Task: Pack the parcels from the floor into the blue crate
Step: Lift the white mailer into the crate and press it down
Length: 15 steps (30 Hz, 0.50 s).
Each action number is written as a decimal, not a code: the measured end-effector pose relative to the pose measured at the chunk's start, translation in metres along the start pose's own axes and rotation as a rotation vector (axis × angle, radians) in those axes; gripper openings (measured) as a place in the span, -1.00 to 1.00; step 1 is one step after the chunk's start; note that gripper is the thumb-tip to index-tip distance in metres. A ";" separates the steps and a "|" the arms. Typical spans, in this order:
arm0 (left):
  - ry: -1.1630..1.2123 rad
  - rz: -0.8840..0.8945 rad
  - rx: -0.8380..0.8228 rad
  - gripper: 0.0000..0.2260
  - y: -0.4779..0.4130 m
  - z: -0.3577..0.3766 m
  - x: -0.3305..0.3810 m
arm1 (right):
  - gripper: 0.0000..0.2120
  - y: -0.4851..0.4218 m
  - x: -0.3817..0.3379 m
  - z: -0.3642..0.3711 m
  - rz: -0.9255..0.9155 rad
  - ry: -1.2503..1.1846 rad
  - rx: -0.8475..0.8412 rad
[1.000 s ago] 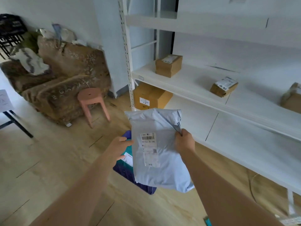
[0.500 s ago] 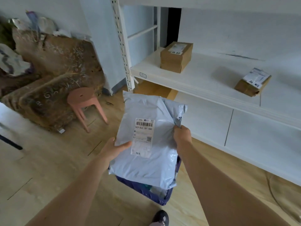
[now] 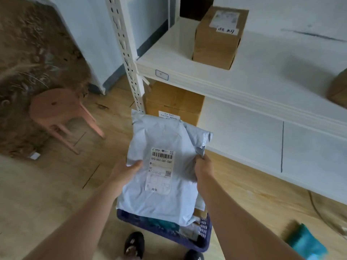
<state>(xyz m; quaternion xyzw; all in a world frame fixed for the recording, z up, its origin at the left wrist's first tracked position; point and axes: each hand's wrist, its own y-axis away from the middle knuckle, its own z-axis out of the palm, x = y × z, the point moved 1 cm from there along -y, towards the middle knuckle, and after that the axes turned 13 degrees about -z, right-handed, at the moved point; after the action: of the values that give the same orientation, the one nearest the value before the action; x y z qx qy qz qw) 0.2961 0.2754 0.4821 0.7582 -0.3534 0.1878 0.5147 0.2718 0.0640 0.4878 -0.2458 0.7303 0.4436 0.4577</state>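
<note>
Pale grey mailer bag [image 3: 165, 171] with barcode label, gripped by left hand [image 3: 124, 170] and right hand [image 3: 203, 168], blue crate [image 3: 203, 233] at six o'clock beneath, wood floor [image 3: 47, 184], white shelving [image 3: 253, 87] at two o'clock

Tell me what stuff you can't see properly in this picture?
- Blue crate, head view: mostly covered by the grey mailer bag held above it by left hand and right hand; contents barely show.
- Cardboard box on the shelf: cut off by the right edge.
- Mailer label's small print: too small to read.
- Teal item on the floor: blurred.
</note>
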 end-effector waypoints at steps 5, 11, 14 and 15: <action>-0.112 -0.054 -0.071 -0.68 -0.090 0.014 -0.025 | -0.78 -0.038 0.052 0.039 0.107 0.030 0.060; -0.314 -0.076 -0.083 -0.74 -0.183 0.039 -0.088 | -0.84 -0.078 0.159 0.086 0.248 0.079 0.123; -0.376 -0.124 -0.089 -0.73 -0.232 0.057 -0.132 | -0.85 -0.097 0.213 0.109 0.310 0.059 0.136; -0.400 -0.133 -0.093 -0.73 -0.246 0.063 -0.146 | -0.84 -0.102 0.229 0.115 0.316 0.071 0.131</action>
<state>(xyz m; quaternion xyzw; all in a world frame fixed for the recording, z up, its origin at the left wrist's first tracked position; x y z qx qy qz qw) 0.3708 0.3226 0.2031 0.7776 -0.4059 -0.0172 0.4800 0.2960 0.1253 0.2198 -0.1131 0.8028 0.4525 0.3714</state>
